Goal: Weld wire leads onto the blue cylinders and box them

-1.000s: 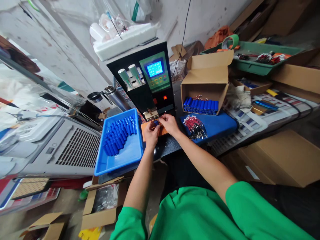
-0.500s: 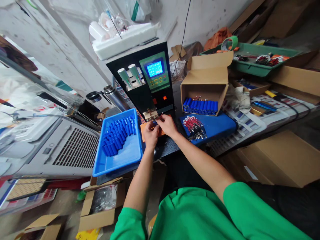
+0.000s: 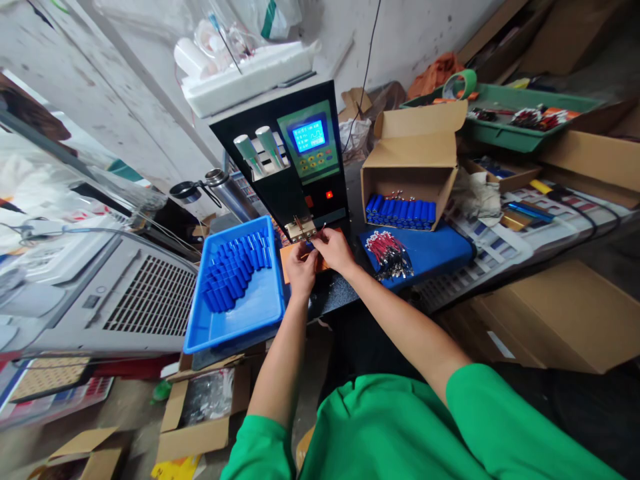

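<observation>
Both of my hands meet right under the electrode head point(image 3: 301, 230) of a black spot welder point(image 3: 320, 200). My left hand point(image 3: 301, 270) is closed on a blue cylindrical battery, mostly covered by the fingers. Pinched at the battery's end, my right hand point(image 3: 334, 250) grips a thin wire lead; only a small tip of it shows above the knuckles. Left of the hands, a blue plastic tray point(image 3: 250, 327) holds standing blue batteries point(image 3: 233, 273). On the right, a bundle of red and black wire leads point(image 3: 387, 253) lies on a blue surface point(image 3: 435, 257).
An open cardboard box point(image 3: 410, 157) with stacked blue batteries stands right of the welder. Behind the tray is a steel flask point(image 3: 230, 193). A green tray point(image 3: 530, 140) with leads and tape sits at the back right. Cartons point(image 3: 200, 433) lie on the floor.
Both hands stay at the electrode head, with almost no movement. The figures on the welder's lit screen look slightly different. The view has shifted very slightly.
</observation>
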Motion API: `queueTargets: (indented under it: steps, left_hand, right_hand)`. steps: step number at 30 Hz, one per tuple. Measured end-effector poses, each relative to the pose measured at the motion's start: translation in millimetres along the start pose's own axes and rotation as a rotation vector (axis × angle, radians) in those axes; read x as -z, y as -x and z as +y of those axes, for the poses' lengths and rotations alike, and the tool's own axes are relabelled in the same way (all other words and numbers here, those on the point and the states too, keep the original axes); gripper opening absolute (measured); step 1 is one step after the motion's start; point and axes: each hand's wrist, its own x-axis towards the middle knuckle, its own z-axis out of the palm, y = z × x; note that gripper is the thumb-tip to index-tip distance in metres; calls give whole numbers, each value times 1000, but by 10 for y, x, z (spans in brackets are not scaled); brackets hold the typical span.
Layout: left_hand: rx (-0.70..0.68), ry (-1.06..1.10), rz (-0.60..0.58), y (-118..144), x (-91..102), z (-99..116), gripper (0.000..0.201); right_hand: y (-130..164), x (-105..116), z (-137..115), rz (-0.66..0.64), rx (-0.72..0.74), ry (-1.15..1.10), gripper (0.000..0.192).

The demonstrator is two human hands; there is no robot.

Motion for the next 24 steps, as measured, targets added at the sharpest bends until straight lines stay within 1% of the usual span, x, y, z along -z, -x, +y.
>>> queueTargets:
  steps: [5,8,11,14,20,24]
  left_hand:
    - [-2,-27,-3,4,2,3,27]
    - [-6,-30,1,4,1,6,28]
    - [-9,-35,13,6,0,6,27]
    - [-13,-62,-3,8,3,8,25]
    - [-1,-60,-21,1,10,12,27]
    - [-19,-84,-12,-12,10,-12,28]
  right_hand:
    - [23,17,-24,-9,-6,5,15]
    - [32,20,-31,-14,-8,-5,13]
    - [22,18,-20,-22,10,-14,11]
    - [6,27,10,-41,30,-24,13]
    - [60,130,70,-35,60,1,18]
    - [88,186,105,-76,40,58,24]
